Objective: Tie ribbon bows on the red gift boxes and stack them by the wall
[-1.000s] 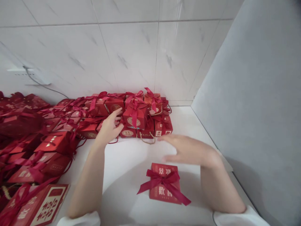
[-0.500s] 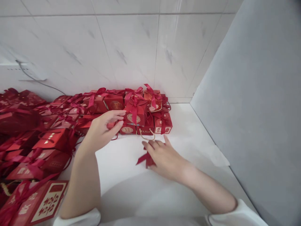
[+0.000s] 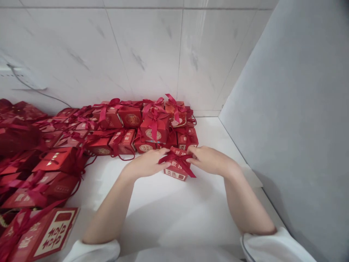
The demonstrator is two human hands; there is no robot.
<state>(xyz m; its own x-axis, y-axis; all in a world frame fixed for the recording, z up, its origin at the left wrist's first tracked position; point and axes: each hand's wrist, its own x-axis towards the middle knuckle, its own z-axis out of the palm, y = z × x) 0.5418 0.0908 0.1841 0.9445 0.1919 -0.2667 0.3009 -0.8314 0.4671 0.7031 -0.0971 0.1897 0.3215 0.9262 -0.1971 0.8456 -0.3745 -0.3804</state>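
A small red gift box (image 3: 177,174) with pale lettering sits on the white tabletop in front of me, close to the stacked boxes. A dark red ribbon bow (image 3: 177,158) is tied across its top. From the left, my left hand (image 3: 147,162) has thumb and fingers closed around one loop of the bow. My right hand (image 3: 208,159) pinches the loop on the other side, fingers bent. Just behind stands a red box with a round gold emblem (image 3: 155,133), resting on top of other boxes.
Ribboned red boxes (image 3: 131,118) line the tiled wall (image 3: 147,51), and more crowd the left side. A large box with a cream label (image 3: 56,231) lies at the near left. A grey panel (image 3: 300,127) bounds the table (image 3: 163,214) on the right. A cable (image 3: 35,91) runs along the wall.
My left hand has left the stacked boxes and moved right and down to the bow. The small box, previously mostly under my right hand, now shows its lettered faces between both hands.
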